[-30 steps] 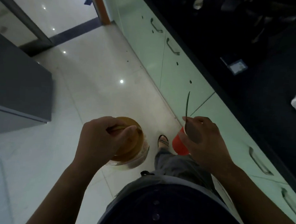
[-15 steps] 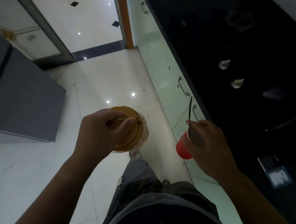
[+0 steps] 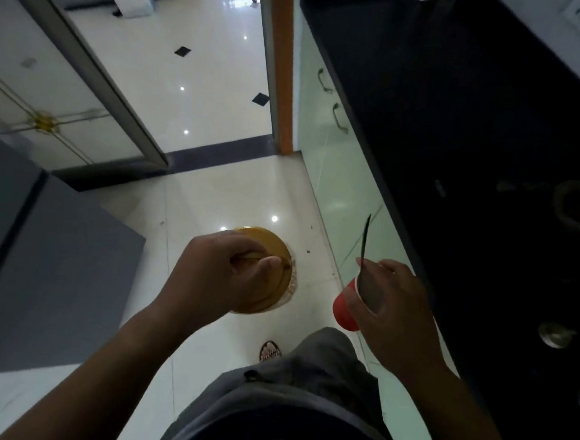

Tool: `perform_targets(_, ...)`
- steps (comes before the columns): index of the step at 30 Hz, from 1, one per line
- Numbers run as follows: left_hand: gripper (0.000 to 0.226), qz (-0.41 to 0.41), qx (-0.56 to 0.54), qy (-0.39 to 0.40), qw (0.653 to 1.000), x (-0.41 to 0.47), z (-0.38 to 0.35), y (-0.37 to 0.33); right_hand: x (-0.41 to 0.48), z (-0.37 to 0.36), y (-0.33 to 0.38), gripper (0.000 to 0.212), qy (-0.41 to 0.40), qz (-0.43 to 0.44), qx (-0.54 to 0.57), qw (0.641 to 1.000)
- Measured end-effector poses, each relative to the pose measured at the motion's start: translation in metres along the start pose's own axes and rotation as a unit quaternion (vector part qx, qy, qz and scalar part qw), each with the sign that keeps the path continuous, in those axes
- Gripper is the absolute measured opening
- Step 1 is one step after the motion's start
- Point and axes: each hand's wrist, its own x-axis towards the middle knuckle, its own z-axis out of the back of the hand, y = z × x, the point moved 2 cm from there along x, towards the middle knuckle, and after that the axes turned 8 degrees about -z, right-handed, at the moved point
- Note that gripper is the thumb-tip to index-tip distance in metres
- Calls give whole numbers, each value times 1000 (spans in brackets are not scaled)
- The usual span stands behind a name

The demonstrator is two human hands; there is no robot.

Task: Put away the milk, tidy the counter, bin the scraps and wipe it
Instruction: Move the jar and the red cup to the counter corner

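Note:
My left hand (image 3: 224, 273) grips a clear jar by its round amber lid (image 3: 272, 253), carried over the floor in front of me. My right hand (image 3: 389, 305) holds a red paper cup (image 3: 344, 307) with a long dark spoon (image 3: 365, 239) sticking up out of it, pinned against the rim by my thumb. Both are held at waist height beside the black counter (image 3: 476, 130) on my right. No milk is visible.
Pale green cabinet doors (image 3: 324, 146) with metal handles run under the counter. A grey cabinet (image 3: 48, 271) stands at my left. An open doorway with an orange frame (image 3: 282, 64) lies ahead. Small dark items (image 3: 555, 334) rest on the counter near my right arm.
I have walked forward along the counter; the doorway has come closer and the view has tilted up. Both hands keep the same hold on the jar and the cup.

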Motion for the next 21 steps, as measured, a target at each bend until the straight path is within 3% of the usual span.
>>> perform_targets(9,46,-45,16,-15,999,202,45,50,186,0,35,53,-27,-60,42,997)
perform_targets(13,30,-81,7,3,997,289,54,54,264,14,47,53,-33,-84,70,994)
perform_targets(21,30,-143,-12,5,990,461,70,44,401,48,57,52,-73,-58,66,993)
